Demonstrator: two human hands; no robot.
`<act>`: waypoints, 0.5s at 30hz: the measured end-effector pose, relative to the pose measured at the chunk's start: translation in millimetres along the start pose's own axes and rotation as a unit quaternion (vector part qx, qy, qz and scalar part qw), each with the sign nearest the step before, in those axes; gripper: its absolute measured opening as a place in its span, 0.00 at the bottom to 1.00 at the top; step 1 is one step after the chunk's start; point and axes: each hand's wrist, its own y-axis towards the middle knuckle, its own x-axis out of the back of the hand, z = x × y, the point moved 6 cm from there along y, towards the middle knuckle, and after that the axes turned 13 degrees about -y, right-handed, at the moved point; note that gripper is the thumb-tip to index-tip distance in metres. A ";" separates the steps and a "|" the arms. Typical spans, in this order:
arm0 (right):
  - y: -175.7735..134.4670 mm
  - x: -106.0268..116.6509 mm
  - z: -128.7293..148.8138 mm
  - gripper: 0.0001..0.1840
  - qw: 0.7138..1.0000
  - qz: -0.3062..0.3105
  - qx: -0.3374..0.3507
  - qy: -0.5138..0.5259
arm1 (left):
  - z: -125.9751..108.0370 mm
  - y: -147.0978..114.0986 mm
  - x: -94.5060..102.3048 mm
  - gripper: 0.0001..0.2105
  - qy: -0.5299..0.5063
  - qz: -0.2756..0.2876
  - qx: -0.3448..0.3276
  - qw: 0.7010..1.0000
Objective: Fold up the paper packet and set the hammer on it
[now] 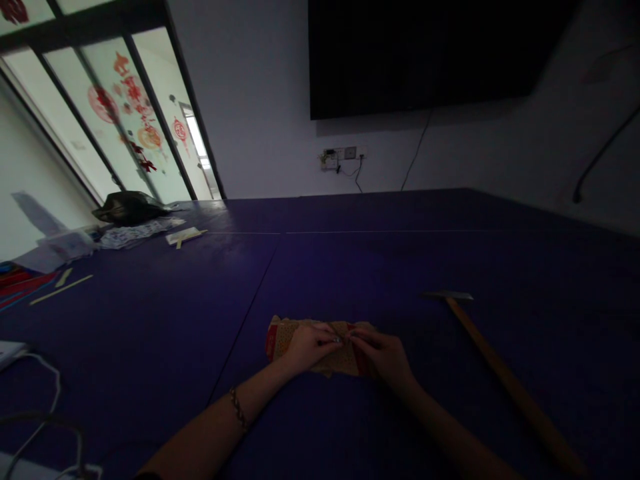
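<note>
On the purple table lies a flat brown piece (340, 363) with a dotted surface, red bands near its ends and ragged edges; it looks like cardboard. My left hand (310, 345) rests over its middle, thumb and forefinger pinched together. From the right, my right hand (384, 353) reaches over the red band, its fingertips also pinched and close to the left ones. Whatever is between the fingertips is too small and dark to make out. To the right of my right hand lies a hammer (500, 370) with a long wooden handle and a narrow metal head.
White cables (56, 387) lie at the left edge. Farther back on the left are red and blue strips (25, 288), thin pale sticks (61, 290), a stack of papers (135, 233) and a black bag (131, 207). A dark screen (430, 57) hangs on the wall above the sockets (345, 155).
</note>
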 end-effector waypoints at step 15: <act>-0.4 -5.9 -4.4 0.08 1.000 0.023 -0.007 -0.002 | 1.6 3.2 -1.4 0.14 -0.078 0.000 0.008 0.997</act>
